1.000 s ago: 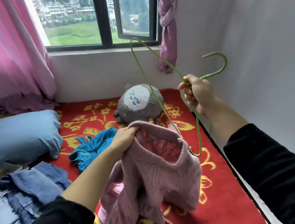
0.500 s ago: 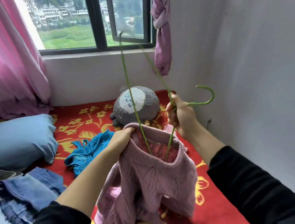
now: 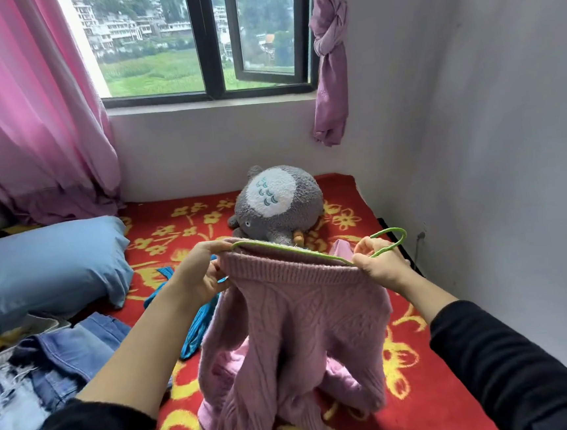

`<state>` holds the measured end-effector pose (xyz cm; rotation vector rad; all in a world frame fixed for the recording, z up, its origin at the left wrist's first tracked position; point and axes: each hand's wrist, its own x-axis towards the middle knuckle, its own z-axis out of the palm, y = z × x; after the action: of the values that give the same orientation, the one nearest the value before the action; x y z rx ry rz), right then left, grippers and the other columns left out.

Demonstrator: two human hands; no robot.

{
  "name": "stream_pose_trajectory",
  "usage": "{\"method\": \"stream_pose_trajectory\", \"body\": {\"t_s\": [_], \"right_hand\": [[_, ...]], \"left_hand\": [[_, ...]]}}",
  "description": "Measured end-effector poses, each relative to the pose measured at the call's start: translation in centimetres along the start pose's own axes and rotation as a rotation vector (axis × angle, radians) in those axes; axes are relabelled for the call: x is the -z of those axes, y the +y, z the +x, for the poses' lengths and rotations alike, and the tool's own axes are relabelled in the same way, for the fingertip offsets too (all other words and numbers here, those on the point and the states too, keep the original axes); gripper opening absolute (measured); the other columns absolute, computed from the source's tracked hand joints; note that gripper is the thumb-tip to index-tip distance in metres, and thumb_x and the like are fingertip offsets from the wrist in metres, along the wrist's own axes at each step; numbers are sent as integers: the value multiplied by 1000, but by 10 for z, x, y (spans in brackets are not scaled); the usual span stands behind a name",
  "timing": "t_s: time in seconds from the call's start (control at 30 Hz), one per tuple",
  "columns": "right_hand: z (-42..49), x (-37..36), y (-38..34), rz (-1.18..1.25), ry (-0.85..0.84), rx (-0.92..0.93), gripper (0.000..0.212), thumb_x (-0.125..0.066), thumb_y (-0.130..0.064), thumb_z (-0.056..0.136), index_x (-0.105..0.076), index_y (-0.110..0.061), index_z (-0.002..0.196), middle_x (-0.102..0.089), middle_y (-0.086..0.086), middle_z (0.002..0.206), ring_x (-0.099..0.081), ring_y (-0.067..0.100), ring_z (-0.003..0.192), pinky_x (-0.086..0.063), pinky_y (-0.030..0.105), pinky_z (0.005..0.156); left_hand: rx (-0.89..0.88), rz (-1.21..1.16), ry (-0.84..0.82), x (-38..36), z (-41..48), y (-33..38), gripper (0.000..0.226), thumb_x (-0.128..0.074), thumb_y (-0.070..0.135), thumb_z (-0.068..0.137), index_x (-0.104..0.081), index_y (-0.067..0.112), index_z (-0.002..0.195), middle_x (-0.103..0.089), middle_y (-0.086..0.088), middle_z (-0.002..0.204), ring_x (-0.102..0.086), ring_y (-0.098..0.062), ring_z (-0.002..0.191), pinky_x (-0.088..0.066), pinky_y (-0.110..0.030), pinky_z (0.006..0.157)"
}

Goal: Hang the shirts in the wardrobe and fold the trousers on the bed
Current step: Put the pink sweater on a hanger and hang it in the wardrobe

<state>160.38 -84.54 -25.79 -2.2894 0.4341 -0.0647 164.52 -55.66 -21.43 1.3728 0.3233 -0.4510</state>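
The hanger [image 3: 299,249] has swung down flat into the sweater [image 3: 298,316], mid-frame above the bed [image 3: 427,390]. The left hand [image 3: 202,277] grips its edge, the right hand [image 3: 379,264] the hanger's neck. Threading step; next, probably seating the shoulders.

You face a black-framed window [image 3: 205,40] with its right pane swung ajar. Daylight comes in; a green field and pale buildings lie outside. A pink curtain [image 3: 25,100] hangs loose at your left, and a mauve curtain [image 3: 328,56] is knotted up at the right. The white plastered walls [image 3: 490,128] meet in the corner to your right. The bed [image 3: 345,189] runs up to the wall under the sill, covered in red with yellow flowers. A blue pillow [image 3: 46,266] lies at left, and a grey plush toy [image 3: 274,205] sits near the far wall.
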Motion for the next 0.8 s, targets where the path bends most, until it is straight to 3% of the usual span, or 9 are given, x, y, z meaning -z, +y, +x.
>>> {"method": "stream_pose_trajectory", "body": {"t_s": [0.2, 0.37, 0.47, 0.57, 0.67, 0.8], "right_hand": [[3, 0, -3, 6, -5, -24, 17, -57, -39, 64, -61, -23, 67, -60, -11, 64, -58, 18, 79, -42, 47, 94], [2, 0, -12, -68, -4, -6, 8, -61, -26, 80, -63, -20, 76, -63, -8, 74, -57, 18, 86, -27, 35, 87], [-3, 1, -24, -136, -9, -9, 10, -60, -29, 81, -62, -20, 76, -67, -5, 81, -57, 18, 89, -20, 33, 84], [-5, -8, -40, -215, -30, 80, 19, -61, -36, 80, -59, -21, 70, -62, -11, 74, -56, 17, 88, -26, 39, 92], [-6, -29, -63, -353, -52, 205, 34, -48, -58, 71, -62, -28, 78, -64, -8, 89, -57, 21, 97, -28, 41, 91], [-17, -38, -94, -474, -49, 352, 16, -49, -38, 87, -63, -29, 85, -55, -6, 97, -45, 16, 108, -23, 44, 97]], "left_hand": [[-52, 4, -139, 16, -9, -2, 2, -64, 24, 77, -63, 25, 78, -54, 3, 68, -49, -12, 64, -41, -29, 67], [-147, 177, -10, 18, -6, -4, 16, -71, 8, 78, -63, 21, 80, -58, 3, 71, -52, -11, 69, -42, -29, 69], [-284, 275, 108, 21, -2, -5, 17, -74, 4, 72, -64, 18, 73, -59, 4, 64, -51, -12, 64, -44, -23, 59], [-560, 666, 279, 21, 2, -3, 10, -65, 24, 54, -66, 27, 63, -59, 7, 61, -50, -13, 63, -40, -26, 60], [-676, 848, 241, 4, -6, 3, 14, -59, 35, 54, -64, 32, 66, -55, 12, 59, -48, -9, 60, -34, -24, 59], [-663, 889, 138, 0, -10, 10, 15, -72, 40, 70, -68, 30, 81, -53, 11, 63, -48, -9, 62, -36, -26, 61]]}}
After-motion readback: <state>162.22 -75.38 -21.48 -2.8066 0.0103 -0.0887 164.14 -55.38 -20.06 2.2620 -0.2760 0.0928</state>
